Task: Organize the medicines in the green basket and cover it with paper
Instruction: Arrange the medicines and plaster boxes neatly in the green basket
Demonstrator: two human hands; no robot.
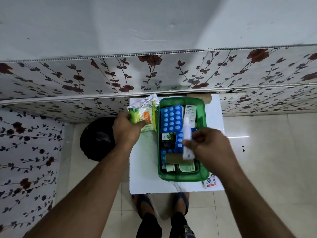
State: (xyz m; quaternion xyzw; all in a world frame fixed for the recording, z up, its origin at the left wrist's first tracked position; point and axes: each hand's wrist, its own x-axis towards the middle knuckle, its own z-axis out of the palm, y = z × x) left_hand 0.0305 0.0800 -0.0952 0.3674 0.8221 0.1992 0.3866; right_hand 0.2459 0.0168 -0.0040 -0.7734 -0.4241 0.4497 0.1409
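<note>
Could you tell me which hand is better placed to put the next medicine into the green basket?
Probably the right hand: it already holds a white tube directly over the green basket. The left hand grips sachets outside the basket's left wall.

the basket [181, 176] is packed with blister packs [170, 117] and boxes, and the right hand [208, 145] hangs over its middle. left of it the table [144, 162] is bare in front; packets [145, 112] and the left hand [127, 129] fill the back. the wall [154, 73] closes off the rear.
</note>
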